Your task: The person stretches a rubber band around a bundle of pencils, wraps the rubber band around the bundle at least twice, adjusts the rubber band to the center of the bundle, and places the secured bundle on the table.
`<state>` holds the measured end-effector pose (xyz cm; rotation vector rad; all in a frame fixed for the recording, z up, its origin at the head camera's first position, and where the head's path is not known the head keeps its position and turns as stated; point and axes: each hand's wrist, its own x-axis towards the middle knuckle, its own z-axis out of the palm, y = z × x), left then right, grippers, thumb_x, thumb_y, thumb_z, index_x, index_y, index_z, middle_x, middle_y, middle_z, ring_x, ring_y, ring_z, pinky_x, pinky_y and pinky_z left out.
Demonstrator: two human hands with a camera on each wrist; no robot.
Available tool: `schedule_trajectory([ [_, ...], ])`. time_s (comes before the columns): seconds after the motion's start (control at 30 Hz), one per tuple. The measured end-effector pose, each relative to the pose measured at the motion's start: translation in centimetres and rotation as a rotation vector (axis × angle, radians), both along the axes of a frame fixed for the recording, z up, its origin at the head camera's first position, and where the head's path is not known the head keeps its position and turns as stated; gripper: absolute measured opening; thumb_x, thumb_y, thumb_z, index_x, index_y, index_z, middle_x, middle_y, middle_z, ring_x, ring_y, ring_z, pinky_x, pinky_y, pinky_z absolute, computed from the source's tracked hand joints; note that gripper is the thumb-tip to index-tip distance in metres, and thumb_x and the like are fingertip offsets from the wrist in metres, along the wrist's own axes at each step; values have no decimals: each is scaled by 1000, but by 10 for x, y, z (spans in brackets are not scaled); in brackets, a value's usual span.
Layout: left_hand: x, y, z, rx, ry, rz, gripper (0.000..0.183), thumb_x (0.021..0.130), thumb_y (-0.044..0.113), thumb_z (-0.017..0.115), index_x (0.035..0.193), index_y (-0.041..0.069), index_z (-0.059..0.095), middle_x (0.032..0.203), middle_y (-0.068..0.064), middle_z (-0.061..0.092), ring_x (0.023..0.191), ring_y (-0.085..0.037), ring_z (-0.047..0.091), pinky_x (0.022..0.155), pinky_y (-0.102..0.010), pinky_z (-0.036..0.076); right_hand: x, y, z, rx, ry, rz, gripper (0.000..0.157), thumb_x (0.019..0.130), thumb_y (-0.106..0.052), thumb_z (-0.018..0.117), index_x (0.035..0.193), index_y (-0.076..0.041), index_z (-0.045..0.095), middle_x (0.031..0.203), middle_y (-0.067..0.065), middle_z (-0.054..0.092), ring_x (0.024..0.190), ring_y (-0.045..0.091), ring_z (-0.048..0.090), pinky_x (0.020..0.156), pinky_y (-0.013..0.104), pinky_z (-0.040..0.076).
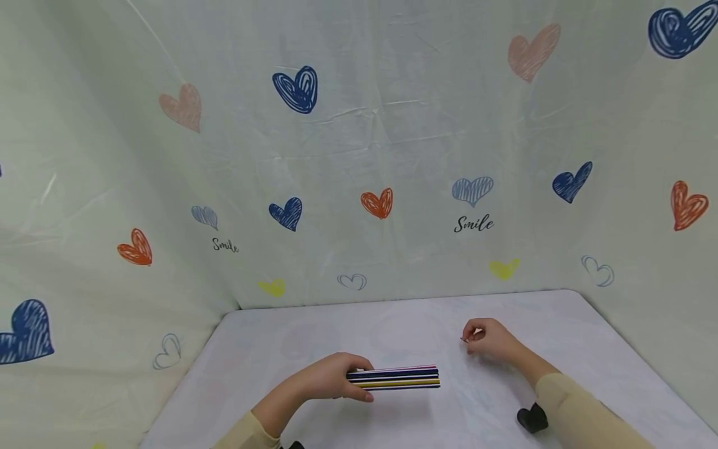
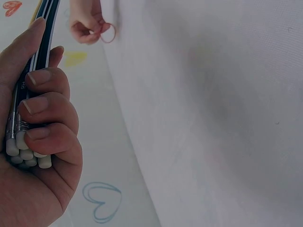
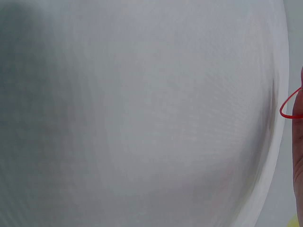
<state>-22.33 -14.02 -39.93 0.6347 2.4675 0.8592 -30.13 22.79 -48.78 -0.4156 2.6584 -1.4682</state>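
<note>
My left hand (image 1: 333,377) grips a bundle of pencils (image 1: 398,378) held sideways above the table, their far ends pointing right. In the left wrist view its fingers curl round the striped barrels, and white erasers (image 2: 44,161) stick out by the palm. To the right and farther back, my right hand (image 1: 492,341) pinches a thin red rubber band (image 2: 115,33) between thumb and fingertips. That band hangs as a small loop, apart from the pencils. Only an edge of the right hand (image 3: 298,156) shows in the right wrist view.
A white-covered table (image 1: 291,330) spreads under both hands, its back edge against a pale curtain (image 1: 415,249) printed with hearts. Curtain also hangs along the left and right sides. A small black object (image 1: 533,418) shows next to the right sleeve (image 1: 583,411).
</note>
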Motion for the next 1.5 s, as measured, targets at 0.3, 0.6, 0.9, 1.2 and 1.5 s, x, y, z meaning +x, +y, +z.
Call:
schedule_trajectory([
  [0.3, -1, 1, -1, 6, -5, 13, 20, 80, 21, 82, 96, 23, 70, 79, 5, 63, 63, -13, 53, 52, -27, 43, 7, -5, 4, -292, -73, 19, 13, 84, 8, 52, 94, 8, 60, 87, 22, 66, 71, 21, 64, 62, 33, 55],
  [0.6, -1, 2, -2, 2, 7, 14, 21, 79, 21, 82, 97, 22, 70, 80, 5, 62, 64, -13, 53, 53, -28, 44, 19, -9, 12, -397, -85, 71, 18, 97, 3, 48, 105, 4, 64, 115, 23, 64, 107, 37, 63, 72, 38, 57],
  [0.9, -3, 1, -2, 11, 30, 2, 20, 80, 23, 82, 95, 23, 69, 79, 7, 62, 63, -12, 53, 52, -27, 44, 31, -16, 19, -446, -119, 38, 27, 84, -15, 77, 102, 1, 63, 119, 25, 63, 106, 42, 62, 70, 39, 57],
  [1.2, -5, -2, 2, 49, 56, 0, 20, 81, 25, 81, 97, 23, 69, 79, 7, 62, 61, -12, 52, 50, -27, 43, 47, -32, 34, -358, -13, 113, 21, 88, -18, 73, 89, 3, 73, 100, 16, 56, 92, 27, 70, 66, 37, 57],
  [1.5, -8, -7, 2, 93, 52, -4, 22, 81, 26, 80, 99, 21, 68, 80, 6, 61, 59, -12, 50, 48, -27, 41, 60, -39, 39, -332, -19, 312, 20, 90, -9, 69, 106, 3, 73, 105, 12, 70, 85, 26, 67, 60, 35, 56],
])
